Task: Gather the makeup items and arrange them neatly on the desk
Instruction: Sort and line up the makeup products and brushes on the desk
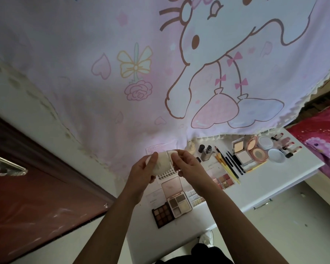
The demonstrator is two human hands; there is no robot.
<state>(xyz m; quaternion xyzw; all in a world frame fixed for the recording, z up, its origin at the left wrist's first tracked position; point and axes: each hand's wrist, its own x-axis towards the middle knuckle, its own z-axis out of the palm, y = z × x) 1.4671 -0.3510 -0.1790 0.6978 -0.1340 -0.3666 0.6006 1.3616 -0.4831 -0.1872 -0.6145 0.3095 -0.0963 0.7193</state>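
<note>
My left hand (143, 171) and my right hand (187, 164) both hold a cream-white case (163, 161) above the white desk (286, 180). Its lid stands open between my thumbs. Under my hands lie a false-lash card (167, 175), a pink open palette (174, 195) and a dark eyeshadow palette (162, 216). To the right are small bottles (206, 152), brushes and pencils (230, 164) in a row, powder compacts (251, 149), two round jars (271, 149) and lipsticks (287, 145) at the far right.
A pink cartoon-print curtain (160, 63) hangs behind the desk. A dark red door (27, 187) is at the left. A red floral bedspread (320, 136) lies right of the desk. A drawer handle (262, 204) shows on the desk front.
</note>
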